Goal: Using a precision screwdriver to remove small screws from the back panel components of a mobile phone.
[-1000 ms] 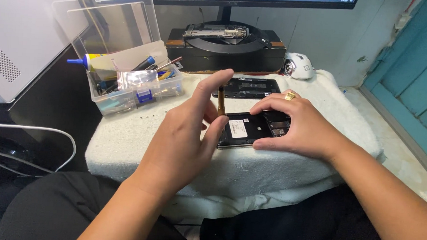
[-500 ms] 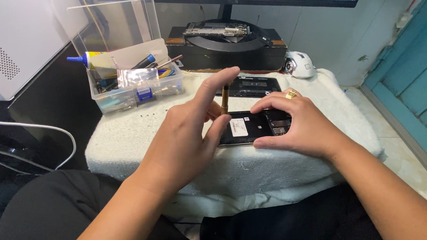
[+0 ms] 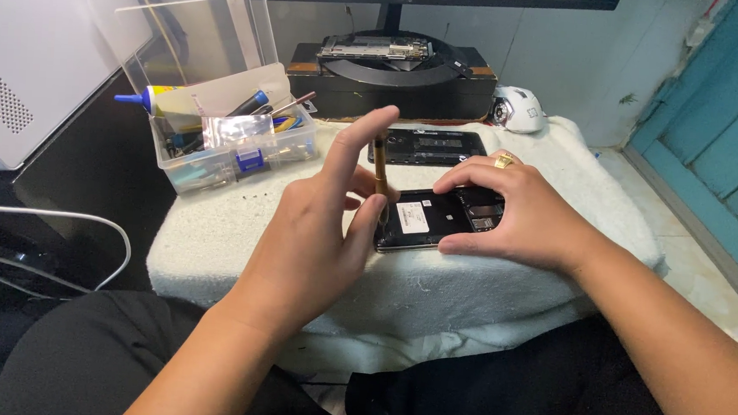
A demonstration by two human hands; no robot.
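My left hand (image 3: pixel 318 222) pinching screwdriver (image 3: pixel 380 176) upright, tip at opened phone (image 3: pixel 436 219) on white towel (image 3: pixel 216 233). Right hand (image 3: pixel 524 216) spread flat, pressing phone down, gripping nothing. Risk imo: tip slips off screw, gouges board; soft towel lets phone rock.

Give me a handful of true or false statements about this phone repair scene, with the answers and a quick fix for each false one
1. The left hand holds a thin screwdriver upright over the opened phone. True.
2. The right hand is lifted clear of the phone. False: it rests on the phone's right end.
3. A ring shows on the right hand. True.
4. The phone lies on bare wood. False: it lies on a white towel.
5. The clear tool box is shut. False: its lid stands open.
6. A second dark phone part lies behind the opened phone. True.
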